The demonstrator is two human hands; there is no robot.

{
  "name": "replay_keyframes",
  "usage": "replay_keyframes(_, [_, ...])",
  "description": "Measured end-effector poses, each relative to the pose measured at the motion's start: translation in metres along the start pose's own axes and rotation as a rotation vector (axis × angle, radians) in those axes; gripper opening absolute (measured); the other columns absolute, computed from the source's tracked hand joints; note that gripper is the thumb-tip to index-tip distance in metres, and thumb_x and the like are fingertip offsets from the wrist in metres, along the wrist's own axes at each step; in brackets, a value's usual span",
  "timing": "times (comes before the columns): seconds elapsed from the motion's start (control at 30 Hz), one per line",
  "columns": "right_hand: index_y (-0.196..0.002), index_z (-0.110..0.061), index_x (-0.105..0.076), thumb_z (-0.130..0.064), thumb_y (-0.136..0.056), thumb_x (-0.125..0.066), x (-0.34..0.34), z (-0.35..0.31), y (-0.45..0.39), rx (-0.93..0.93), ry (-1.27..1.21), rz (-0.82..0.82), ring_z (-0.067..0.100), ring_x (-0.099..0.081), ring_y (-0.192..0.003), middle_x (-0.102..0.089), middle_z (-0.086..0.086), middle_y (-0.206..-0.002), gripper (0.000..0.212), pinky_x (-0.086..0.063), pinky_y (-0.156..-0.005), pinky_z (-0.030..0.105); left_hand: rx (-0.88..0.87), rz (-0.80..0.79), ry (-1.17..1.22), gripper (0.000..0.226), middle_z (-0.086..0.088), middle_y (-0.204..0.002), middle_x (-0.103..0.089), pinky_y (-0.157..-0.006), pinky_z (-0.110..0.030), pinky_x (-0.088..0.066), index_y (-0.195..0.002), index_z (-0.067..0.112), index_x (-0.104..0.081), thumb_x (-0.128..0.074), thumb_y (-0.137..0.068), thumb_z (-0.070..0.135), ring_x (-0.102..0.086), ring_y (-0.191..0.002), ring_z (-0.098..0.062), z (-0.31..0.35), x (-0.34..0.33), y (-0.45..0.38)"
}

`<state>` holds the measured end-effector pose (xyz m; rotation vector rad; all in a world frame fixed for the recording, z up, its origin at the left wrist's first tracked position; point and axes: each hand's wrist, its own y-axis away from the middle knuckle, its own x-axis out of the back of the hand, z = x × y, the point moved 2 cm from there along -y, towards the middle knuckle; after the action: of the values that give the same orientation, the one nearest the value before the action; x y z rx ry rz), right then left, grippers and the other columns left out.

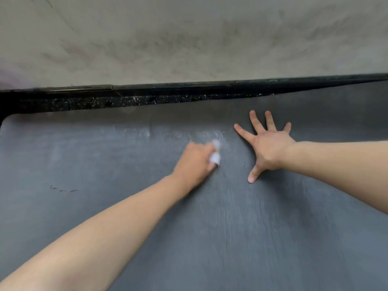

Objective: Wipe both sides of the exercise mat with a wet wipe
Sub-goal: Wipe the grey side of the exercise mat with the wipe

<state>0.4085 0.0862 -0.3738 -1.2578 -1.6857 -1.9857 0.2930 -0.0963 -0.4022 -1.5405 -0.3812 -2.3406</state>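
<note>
A dark grey textured exercise mat [105, 206] lies flat and fills the lower part of the view. My left hand [194, 163] grips a bunched white wet wipe [278, 153] and holds it against the mat near the middle; the hand and wipe are motion-blurred. Pale damp streaks show on the mat to the left of and above the wipe. To the right, my right hand [267, 147] presses flat on the mat with its fingers spread wide.
A black speckled skirting strip [147, 97] runs along the mat's far edge, with a stained pale wall [189, 38] above it. The mat's rounded far-left corner [8, 120] is visible. A few small dark marks [63, 189] lie on the mat at left.
</note>
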Motion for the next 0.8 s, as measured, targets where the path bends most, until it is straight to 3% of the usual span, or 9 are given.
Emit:
replay_keyframes(0.07, [-0.156,-0.049,0.029,-0.084,-0.036,-0.088,0.002,-0.002,0.005,-0.015,-0.018,0.008,0.047,0.026,-0.155,0.041,0.005,-0.166,0.171,-0.011,-0.115,0.083,-0.364,-0.198,-0.039,0.018,-0.008,-0.072,-0.061,-0.070,-0.039,-0.037,-0.087,0.015,-0.056,-0.052,-0.094,0.031,-0.056,-0.068,-0.031,0.035,-0.014,0.030])
replay_keyframes(0.13, [-0.161,-0.046,0.021,-0.079,-0.046,-0.090,-0.002,-0.007,0.017,-0.026,-0.045,0.038,0.046,0.019,-0.157,0.032,0.006,-0.170,0.163,-0.012,-0.119,0.078,-0.447,-0.205,-0.079,0.015,-0.005,-0.072,-0.060,-0.070,-0.038,-0.036,-0.087,0.017,-0.054,-0.053,-0.096,0.030,-0.054,-0.068,-0.028,0.030,-0.010,0.034])
replay_keyframes(0.27, [-0.165,-0.041,0.012,-0.076,-0.058,-0.087,-0.038,-0.031,0.063,0.047,-0.144,0.055,0.041,0.014,-0.160,0.027,0.003,-0.172,0.150,-0.014,-0.125,0.069,0.171,0.100,-0.089,0.011,-0.009,-0.074,-0.064,-0.073,-0.040,-0.035,-0.090,0.014,-0.058,-0.059,-0.094,0.024,-0.060,-0.071,-0.035,-0.021,0.005,0.022])
replay_keyframes(0.33, [-0.163,-0.041,0.020,-0.085,-0.051,-0.083,-0.066,-0.045,0.088,0.026,-0.135,0.031,0.042,0.020,-0.158,0.034,0.004,-0.169,0.159,-0.012,-0.123,0.071,0.227,0.131,-0.057,0.007,-0.011,-0.076,-0.065,-0.073,-0.040,-0.034,-0.093,0.014,-0.059,-0.060,-0.092,0.021,-0.060,-0.072,-0.036,-0.011,-0.002,0.030])
replay_keyframes(0.47, [-0.160,-0.037,0.029,-0.088,-0.047,-0.082,-0.097,-0.058,0.100,-0.032,-0.027,0.026,0.045,0.031,-0.154,0.044,0.008,-0.164,0.166,-0.007,-0.120,0.077,-0.481,-0.242,-0.048,0.009,-0.007,-0.073,-0.062,-0.070,-0.038,-0.038,-0.098,0.017,-0.055,-0.057,-0.094,0.025,-0.056,-0.068,-0.030,0.052,-0.026,0.087])
replay_keyframes(0.53, [-0.159,-0.038,0.031,-0.087,-0.046,-0.083,-0.099,-0.058,0.098,-0.047,-0.032,0.038,0.044,0.032,-0.153,0.045,0.007,-0.164,0.167,-0.005,-0.120,0.077,-0.666,-0.278,-0.108,0.007,-0.004,-0.074,-0.063,-0.069,-0.037,-0.041,-0.097,0.018,-0.055,-0.055,-0.096,0.025,-0.055,-0.068,-0.027,0.041,-0.021,0.090])
replay_keyframes(0.7, [-0.156,-0.042,0.034,-0.083,-0.046,-0.086,-0.102,-0.058,0.095,-0.073,-0.066,0.021,0.041,0.036,-0.152,0.047,0.004,-0.162,0.168,0.001,-0.121,0.076,0.132,0.059,-0.019,0.009,-0.014,-0.078,-0.067,-0.073,-0.041,-0.037,-0.092,0.011,-0.060,-0.063,-0.091,0.020,-0.061,-0.074,-0.038,-0.009,0.002,0.064])
replay_keyframes(0.73, [-0.156,-0.043,0.034,-0.083,-0.045,-0.086,-0.103,-0.058,0.095,-0.077,-0.068,0.020,0.040,0.036,-0.152,0.048,0.003,-0.162,0.169,0.002,-0.120,0.076,0.098,0.069,0.016,0.009,-0.014,-0.074,-0.065,-0.070,-0.040,-0.036,-0.090,0.011,-0.059,-0.065,-0.089,0.018,-0.060,-0.070,-0.037,0.003,-0.003,0.072])
replay_keyframes(0.8, [-0.156,-0.043,0.034,-0.084,-0.045,-0.085,-0.103,-0.058,0.095,-0.081,-0.062,0.020,0.040,0.035,-0.153,0.047,0.003,-0.162,0.168,0.001,-0.120,0.076,-0.266,-0.115,0.037,0.012,-0.010,-0.069,-0.062,-0.067,-0.039,-0.034,-0.093,0.016,-0.053,-0.063,-0.089,0.020,-0.059,-0.067,-0.034,0.045,-0.026,0.104])
